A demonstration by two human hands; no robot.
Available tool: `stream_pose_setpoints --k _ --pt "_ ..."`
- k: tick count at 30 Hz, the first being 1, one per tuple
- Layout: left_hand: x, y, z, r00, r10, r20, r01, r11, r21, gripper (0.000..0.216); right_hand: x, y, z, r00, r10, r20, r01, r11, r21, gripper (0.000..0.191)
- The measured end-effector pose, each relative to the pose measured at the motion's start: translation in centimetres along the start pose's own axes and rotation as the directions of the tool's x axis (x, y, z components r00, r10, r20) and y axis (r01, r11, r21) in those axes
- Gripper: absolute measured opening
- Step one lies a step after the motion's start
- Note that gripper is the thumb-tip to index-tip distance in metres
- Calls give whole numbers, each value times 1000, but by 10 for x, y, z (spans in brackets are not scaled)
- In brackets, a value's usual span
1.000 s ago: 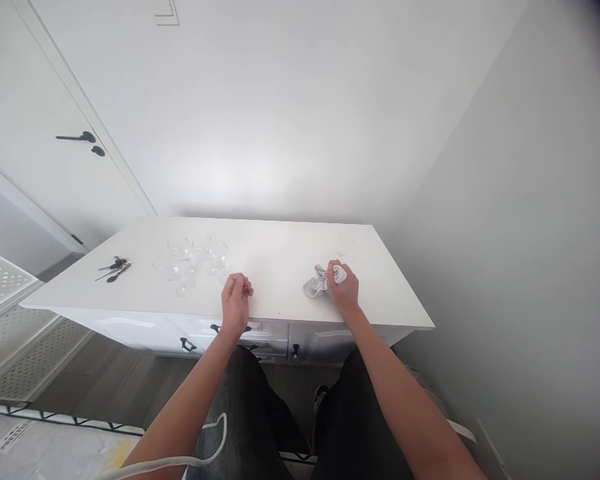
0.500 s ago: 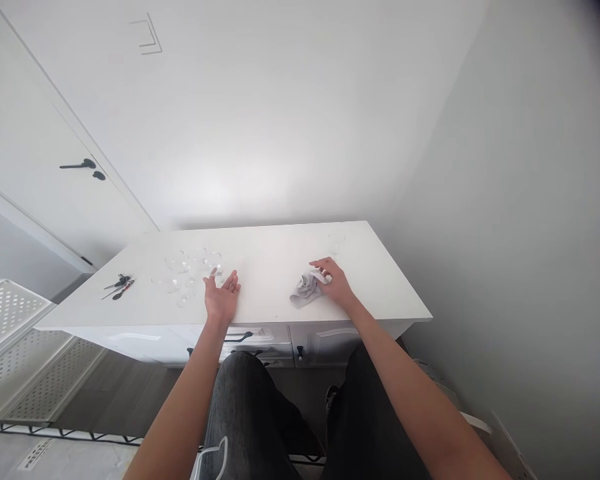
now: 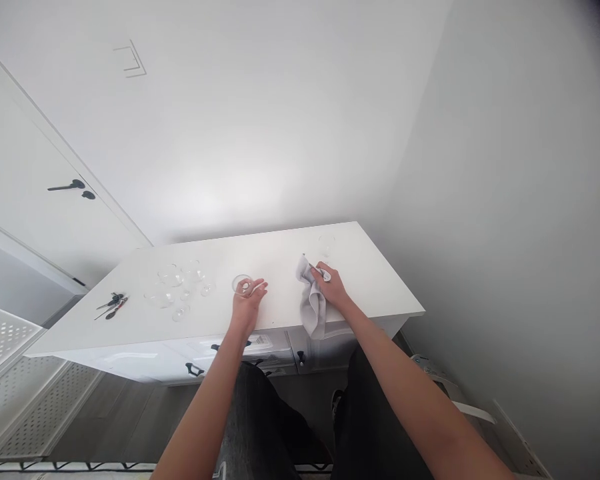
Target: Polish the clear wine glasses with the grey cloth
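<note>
My left hand (image 3: 247, 305) is closed round a clear stemmed glass (image 3: 241, 285), its round rim showing just above the fingers near the middle of the white cabinet top (image 3: 275, 257). In my right hand (image 3: 331, 285) is a light grey cloth (image 3: 313, 307), pinched near its upper end so that it hangs down past the cabinet's front edge. Several more clear glasses (image 3: 170, 275) stand grouped to the left of my left hand. Another clear glass (image 3: 326, 245) stands behind my right hand, faint against the white surface.
A small cluster of dark metal tools or keys (image 3: 113, 305) lies at the cabinet top's left end. White perforated baskets (image 3: 10, 347) stand at the lower left. A white door with a black handle (image 3: 73, 185) is at the far left, and a grey-white wall (image 3: 505, 233) rises on the right.
My left hand has taken a glass from the group and carried it right. My right hand has lifted the crumpled cloth off the surface, and it now hangs loosely. The view has shifted slightly.
</note>
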State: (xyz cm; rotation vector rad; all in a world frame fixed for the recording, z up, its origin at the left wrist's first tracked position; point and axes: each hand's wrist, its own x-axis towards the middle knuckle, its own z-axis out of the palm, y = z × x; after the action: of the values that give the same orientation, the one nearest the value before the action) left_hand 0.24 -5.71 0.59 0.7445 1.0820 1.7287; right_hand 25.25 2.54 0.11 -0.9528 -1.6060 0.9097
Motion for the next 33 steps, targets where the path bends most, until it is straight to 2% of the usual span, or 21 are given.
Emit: stream_pose_setpoints --k 3,6,8,12,16,19,21,23,25,27,28,29,31,32,33 --pt "-18 -14 28 997 -72 41 70 997 43 60 -1 -7 -3 998 52 27 -56 986 157 45" --pt "-32 -18 52 992 -108 71 100 990 104 56 -4 -16 -6 976 97 193 -164 915 369 38" --pt "-37 -16 63 988 -118 98 99 979 177 53 -6 -21 -7 956 91 279 -214 867 450 38" --pt "-39 -12 70 985 -130 115 90 950 299 50 -5 -22 -8 950 108 294 -242 850 467 38" --pt "-36 -8 60 997 -10 73 -17 931 364 44 -1 -10 -9 949 149 280 -264 860 437 42" --pt "-31 6 52 995 75 69 -98 879 467 39 1 -2 -7 977 98 188 -161 921 356 55" --pt "-27 22 49 984 80 162 -158 811 563 35 1 0 -5 995 -3 96 -23 963 269 59" --pt "-23 41 50 950 20 312 -225 735 640 31 0 -2 -5 990 -105 95 82 973 215 53" --pt "-20 57 57 899 -69 433 -272 687 673 27 0 -6 -5 946 -180 271 110 960 257 50" --pt "-19 68 67 840 -168 515 -272 692 669 24 0 -9 -5 825 -223 520 34 937 348 56" --pt "-19 71 73 806 -223 548 -253 707 660 23 -1 -10 -5 760 -226 609 -27 925 378 61" --pt "-19 72 78 770 -276 575 -226 725 650 24 -1 -11 -6 717 -217 663 -87 915 393 64" --pt "-19 70 85 714 -356 603 -159 756 635 28 -2 -11 -7 698 -174 695 -175 899 401 63" --pt "-19 68 86 711 -370 598 -130 767 628 30 -2 -11 -8 708 -147 691 -205 894 399 59" --pt "-18 65 86 729 -364 580 -107 776 621 31 -3 -10 -9 720 -117 684 -229 890 394 54"
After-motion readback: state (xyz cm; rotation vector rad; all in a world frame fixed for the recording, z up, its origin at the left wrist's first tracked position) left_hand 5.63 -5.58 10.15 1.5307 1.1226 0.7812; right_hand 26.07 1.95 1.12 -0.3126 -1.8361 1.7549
